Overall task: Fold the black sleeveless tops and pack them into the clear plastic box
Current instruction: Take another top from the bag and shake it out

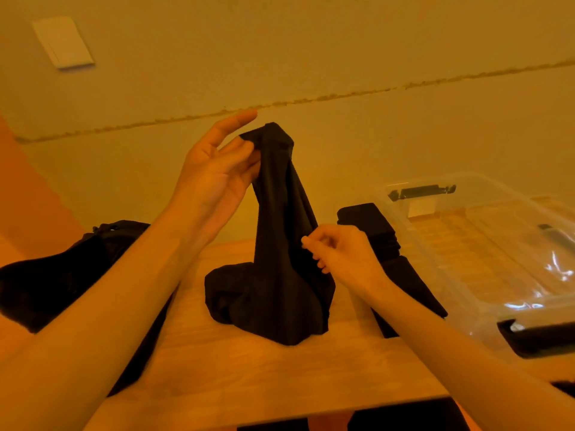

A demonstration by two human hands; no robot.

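Observation:
A black sleeveless top point(280, 244) hangs from my left hand point(217, 169), which is raised and pinches the top's upper end between thumb and fingers, the index finger stretched out. The garment's lower part bunches on the wooden table point(249, 374). My right hand point(339, 250) pinches the fabric's right edge about halfway down. A clear plastic box point(485, 244) with black latches stands at the right, with no garments visible inside. A folded black top point(373, 231) lies between the held top and the box.
A heap of black tops point(62, 275) lies on the table's left side, partly behind my left forearm. A wall with a white switch plate point(62, 42) stands close behind the table. The table's front edge is near the bottom of the view.

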